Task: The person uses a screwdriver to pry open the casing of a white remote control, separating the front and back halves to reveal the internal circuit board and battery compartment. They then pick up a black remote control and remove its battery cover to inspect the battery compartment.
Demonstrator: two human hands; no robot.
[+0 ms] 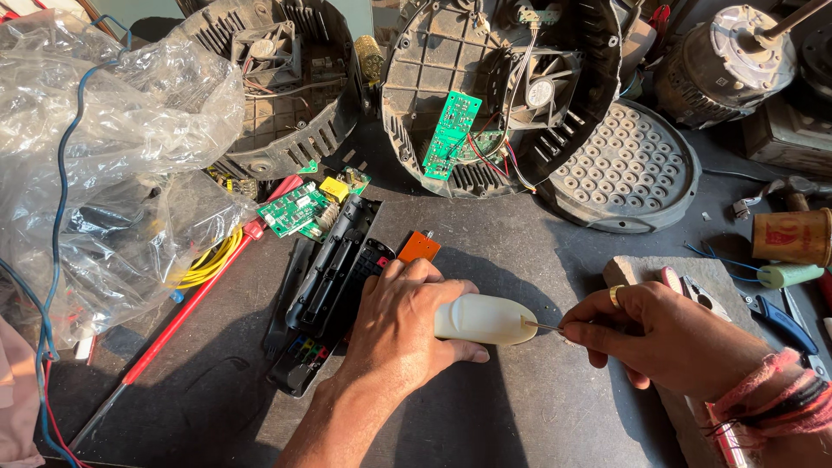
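Here the left hand (407, 316) grips a small cream plastic case (485, 319) flat on the dark table (485, 234) so it cannot slide, while the right hand (667, 334) pinches a thin metal tool (544, 326) and pokes its tip into the case's end.

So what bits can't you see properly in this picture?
- Cream handle, head view: its rear end is hidden under the left hand.
- Thin metal tip: its far end disappears inside the right hand; too thin to tell what kind.
- Black casing: its near end is covered by the left hand.
- Clear plastic bag: cut off by the left edge; its contents are blurred by wrinkles.
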